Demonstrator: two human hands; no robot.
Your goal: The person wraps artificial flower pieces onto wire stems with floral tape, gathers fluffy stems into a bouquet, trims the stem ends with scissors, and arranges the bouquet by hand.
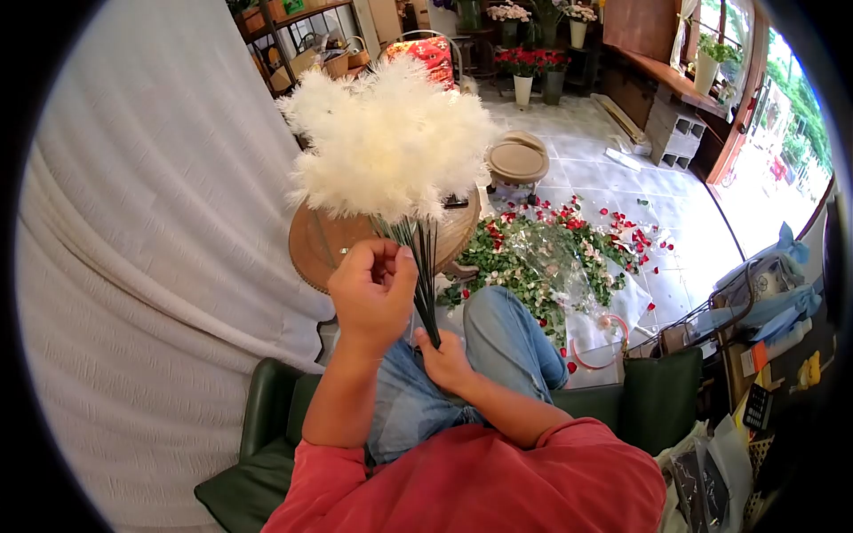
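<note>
A big bunch of white feathery flowers [391, 133] stands upright in front of me, over a round wooden table. Its long thin dark-green stems [425, 280] run down together toward my lap. My right hand [444, 360] is closed round their lower ends, above my knees. Higher up, my left hand [373, 289] is closed, with thumb and curled fingers pinched at the left edge of the stems, just below the white heads. How many stems lie in that pinch is hidden by the fingers.
The round wooden table [324, 244] stands just ahead, with a beige stool [518, 160] beyond it. Cut leaves [533, 266] and red petals [626, 249] litter the tiled floor. A white curtain [160, 266] hangs at left; a cluttered rack [755, 329] stands at right.
</note>
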